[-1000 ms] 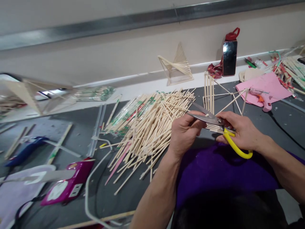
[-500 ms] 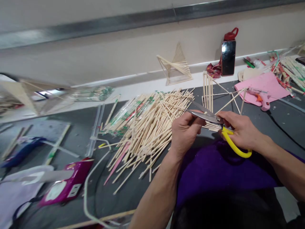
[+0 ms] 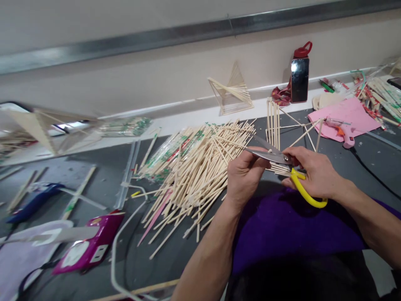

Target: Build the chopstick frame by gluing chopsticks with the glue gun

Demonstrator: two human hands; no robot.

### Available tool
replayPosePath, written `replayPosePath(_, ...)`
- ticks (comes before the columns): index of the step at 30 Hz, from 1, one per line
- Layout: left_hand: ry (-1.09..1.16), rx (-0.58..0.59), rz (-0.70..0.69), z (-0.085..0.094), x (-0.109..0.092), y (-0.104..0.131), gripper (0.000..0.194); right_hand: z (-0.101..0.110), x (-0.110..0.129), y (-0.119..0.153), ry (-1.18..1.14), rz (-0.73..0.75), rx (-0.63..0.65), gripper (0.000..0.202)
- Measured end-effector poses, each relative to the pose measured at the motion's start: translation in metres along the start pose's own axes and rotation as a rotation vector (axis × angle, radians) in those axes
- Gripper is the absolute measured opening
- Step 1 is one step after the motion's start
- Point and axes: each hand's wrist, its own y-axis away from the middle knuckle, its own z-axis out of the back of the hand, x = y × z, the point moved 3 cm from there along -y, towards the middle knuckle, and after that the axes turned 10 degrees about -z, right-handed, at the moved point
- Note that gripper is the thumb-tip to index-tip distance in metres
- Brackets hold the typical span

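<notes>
The fingers of the right hand (image 3: 316,171) are clamped on the scissors (image 3: 277,157) above the worktop (image 3: 269,190), parted blades pointing left to the left hand (image 3: 243,177), its fingers pinched together, on what I can't tell.

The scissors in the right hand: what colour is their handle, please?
The scissors handle is bright yellow; it shows in the head view.

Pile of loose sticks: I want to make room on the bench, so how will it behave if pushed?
The loose sticks would probably spread rather than move as one, since they lie crossed with no visible binding. Each looks light and fairly stiff, being thin and straight. Those beside the plastic packets might catch on the film.
</notes>
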Motion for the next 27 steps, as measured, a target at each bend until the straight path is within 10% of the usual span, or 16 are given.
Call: replayPosePath(27, -0.006, 0.025, 0.017, -0.0026, 0.0064, 0.0027, 0.009, -0.0020, -0.0026, 0.0018, -0.007, 0.036, 0.010, 0.042)
